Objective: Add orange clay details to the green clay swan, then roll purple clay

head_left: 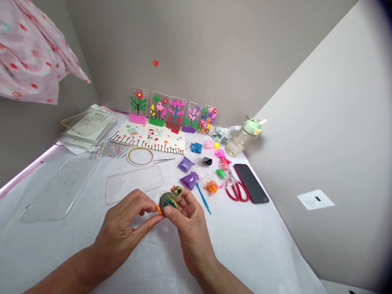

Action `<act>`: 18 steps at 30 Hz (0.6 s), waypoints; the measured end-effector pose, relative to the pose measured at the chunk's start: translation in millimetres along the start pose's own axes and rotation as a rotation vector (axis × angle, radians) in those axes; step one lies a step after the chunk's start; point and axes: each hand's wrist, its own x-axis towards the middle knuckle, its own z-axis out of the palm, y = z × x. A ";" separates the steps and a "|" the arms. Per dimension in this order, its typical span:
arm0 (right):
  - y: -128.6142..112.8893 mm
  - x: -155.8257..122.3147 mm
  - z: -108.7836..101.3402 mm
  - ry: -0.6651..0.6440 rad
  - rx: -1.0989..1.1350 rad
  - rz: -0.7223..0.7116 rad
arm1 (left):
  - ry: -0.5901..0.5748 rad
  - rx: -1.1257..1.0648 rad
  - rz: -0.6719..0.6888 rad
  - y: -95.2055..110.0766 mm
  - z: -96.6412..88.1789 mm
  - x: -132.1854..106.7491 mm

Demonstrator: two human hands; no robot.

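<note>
My right hand [190,220] grips a small duck-like clay figure [167,199], dark green and yellow with a curved neck, a black eye and an orange bit on its head. At the figure's lower left end, my left hand [125,222] pinches an orange clay piece [159,209] between thumb and fingers; the piece touches the figure. Both hands hover above the white table cover [147,265]. Just beyond them lies a clear phone case [134,183]. A blue modelling tool [203,199] rests to the right of my right hand.
Bags of purple clay [190,179] and orange clay [211,186] lie among other colours. Red-handled scissors [237,191], a phone [251,183] and a bottle [241,139] stand or lie right. Tweezers [164,159], a tape roll [140,156], rhinestones [112,150] and decorated cases [176,112] are behind.
</note>
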 end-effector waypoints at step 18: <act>-0.1 -1.1 1.9 0.070 -0.067 -0.012 | 0.000 0.232 0.222 -2.2 0.0 -0.4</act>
